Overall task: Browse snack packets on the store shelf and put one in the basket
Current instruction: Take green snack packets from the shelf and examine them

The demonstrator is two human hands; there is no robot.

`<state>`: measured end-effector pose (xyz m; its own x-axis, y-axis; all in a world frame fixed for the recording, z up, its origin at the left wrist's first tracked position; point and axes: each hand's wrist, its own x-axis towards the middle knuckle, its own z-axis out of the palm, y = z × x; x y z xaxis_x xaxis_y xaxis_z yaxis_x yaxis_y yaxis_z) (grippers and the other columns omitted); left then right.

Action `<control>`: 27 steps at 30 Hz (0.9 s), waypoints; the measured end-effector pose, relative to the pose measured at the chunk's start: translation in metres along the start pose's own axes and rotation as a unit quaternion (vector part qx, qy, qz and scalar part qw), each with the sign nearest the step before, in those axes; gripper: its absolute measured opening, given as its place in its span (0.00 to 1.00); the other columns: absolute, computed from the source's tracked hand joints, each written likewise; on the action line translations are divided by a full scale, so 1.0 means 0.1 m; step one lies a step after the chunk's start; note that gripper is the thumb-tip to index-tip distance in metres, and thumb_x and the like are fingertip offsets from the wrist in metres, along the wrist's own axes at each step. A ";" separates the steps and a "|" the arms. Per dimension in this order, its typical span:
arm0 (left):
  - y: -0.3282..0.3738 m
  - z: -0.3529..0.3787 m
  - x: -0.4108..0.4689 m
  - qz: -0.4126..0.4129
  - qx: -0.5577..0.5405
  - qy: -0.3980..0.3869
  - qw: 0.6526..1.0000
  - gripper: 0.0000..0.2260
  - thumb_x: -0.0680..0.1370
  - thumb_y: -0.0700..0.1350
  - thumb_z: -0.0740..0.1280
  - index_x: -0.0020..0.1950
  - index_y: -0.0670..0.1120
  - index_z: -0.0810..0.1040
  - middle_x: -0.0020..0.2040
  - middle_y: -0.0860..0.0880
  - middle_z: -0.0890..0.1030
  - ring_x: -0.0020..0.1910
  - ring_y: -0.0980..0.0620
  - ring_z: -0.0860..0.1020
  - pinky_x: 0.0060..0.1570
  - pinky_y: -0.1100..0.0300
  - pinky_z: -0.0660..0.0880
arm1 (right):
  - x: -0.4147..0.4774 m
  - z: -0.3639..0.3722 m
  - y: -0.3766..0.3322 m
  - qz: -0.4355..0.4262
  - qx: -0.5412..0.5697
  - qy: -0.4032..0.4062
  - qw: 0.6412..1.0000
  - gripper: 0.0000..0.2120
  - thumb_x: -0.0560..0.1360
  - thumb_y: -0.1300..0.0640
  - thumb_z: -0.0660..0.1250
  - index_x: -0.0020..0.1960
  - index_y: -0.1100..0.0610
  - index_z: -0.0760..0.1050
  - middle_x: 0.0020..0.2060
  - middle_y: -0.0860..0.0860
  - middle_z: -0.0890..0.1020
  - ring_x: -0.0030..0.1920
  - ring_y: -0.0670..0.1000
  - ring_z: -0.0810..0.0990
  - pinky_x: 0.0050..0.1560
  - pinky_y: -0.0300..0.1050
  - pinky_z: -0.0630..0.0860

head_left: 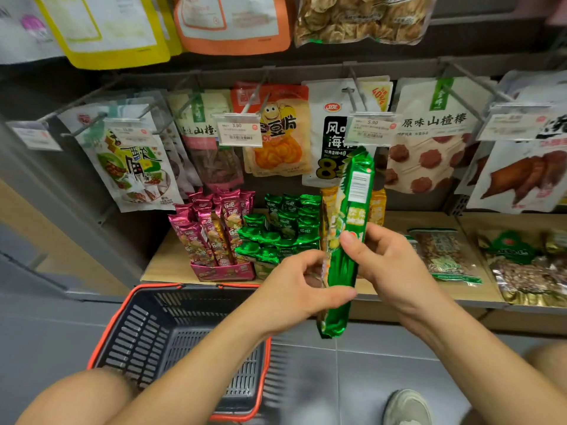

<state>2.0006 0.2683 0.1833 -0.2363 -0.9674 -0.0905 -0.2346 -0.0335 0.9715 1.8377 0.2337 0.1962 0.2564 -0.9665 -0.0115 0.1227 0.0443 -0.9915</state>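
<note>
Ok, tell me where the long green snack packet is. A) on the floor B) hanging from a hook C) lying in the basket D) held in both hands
D: the left hand and right hand both grip the green packet in front of the shelf, clear of the basket.

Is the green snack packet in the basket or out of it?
Out. The left hand and right hand hold the green packet upright, to the right of the basket.
</note>
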 end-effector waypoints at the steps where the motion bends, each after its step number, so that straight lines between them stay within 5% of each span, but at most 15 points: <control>1: -0.01 0.02 0.00 -0.003 0.005 -0.013 1.000 0.24 0.63 0.56 0.76 0.57 0.51 0.80 0.48 0.54 0.84 0.45 0.54 0.82 0.52 0.53 0.79 | 0.02 -0.02 0.00 0.007 0.020 0.019 1.000 0.19 0.66 0.47 0.71 0.52 0.56 0.80 0.48 0.58 0.85 0.51 0.59 0.83 0.52 0.56 0.80; 8: -0.01 0.01 -0.03 -0.033 0.041 -0.082 0.995 0.25 0.64 0.58 0.75 0.58 0.55 0.77 0.41 0.50 0.80 0.36 0.55 0.74 0.45 0.53 0.75 | 0.04 -0.09 0.03 0.011 0.041 0.046 0.998 0.18 0.69 0.50 0.69 0.55 0.59 0.79 0.51 0.59 0.84 0.55 0.62 0.82 0.56 0.59 0.79; 12: 0.00 -0.07 -0.06 -0.022 0.116 -0.097 0.988 0.20 0.67 0.51 0.76 0.57 0.54 0.75 0.45 0.45 0.84 0.40 0.47 0.80 0.49 0.46 0.78 | 0.02 -0.07 0.02 0.008 0.039 0.022 0.999 0.20 0.68 0.51 0.70 0.58 0.56 0.76 0.50 0.55 0.85 0.55 0.58 0.83 0.53 0.55 0.81; 17: -0.06 -0.28 -0.12 0.014 0.416 -0.099 0.904 0.18 0.71 0.56 0.71 0.49 0.57 0.62 0.41 0.54 0.78 0.38 0.52 0.76 0.34 0.56 0.71 | 0.05 -0.13 -0.06 -0.019 -0.030 0.062 0.997 0.25 0.65 0.41 0.72 0.59 0.49 0.73 0.50 0.50 0.83 0.52 0.51 0.83 0.52 0.53 0.80; 20: -0.11 -0.34 -0.15 0.007 0.451 -0.108 0.886 0.18 0.73 0.54 0.71 0.49 0.58 0.60 0.37 0.56 0.73 0.35 0.56 0.73 0.31 0.60 0.65 | 0.10 -0.22 -0.12 -0.043 -0.134 0.127 0.982 0.12 0.73 0.43 0.69 0.55 0.43 0.73 0.48 0.48 0.80 0.47 0.51 0.82 0.43 0.51 0.82; 22: -0.14 -0.38 -0.17 0.001 0.466 -0.108 0.878 0.18 0.74 0.54 0.69 0.49 0.58 0.59 0.38 0.55 0.73 0.36 0.52 0.73 0.32 0.58 0.66 | 0.11 -0.26 -0.14 -0.038 -0.194 0.109 0.974 0.03 0.77 0.49 0.65 0.51 0.41 0.74 0.48 0.49 0.79 0.43 0.51 0.83 0.34 0.48 0.83; 27: -0.20 -0.57 -0.17 -0.004 0.494 -0.057 0.867 0.16 0.79 0.57 0.63 0.59 0.54 0.59 0.42 0.49 0.78 0.40 0.47 0.76 0.40 0.51 0.74 | 0.17 -0.23 -0.13 0.037 -0.205 0.064 0.976 0.13 0.81 0.53 0.61 0.64 0.44 0.68 0.58 0.50 0.73 0.36 0.55 0.86 0.32 0.44 0.82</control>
<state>2.0630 0.2716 0.1779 -0.3097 -0.9351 -0.1722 -0.9173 0.2462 0.3129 1.8184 0.2109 0.2061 0.1249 -0.9894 -0.0743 -0.2925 0.0349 -0.9556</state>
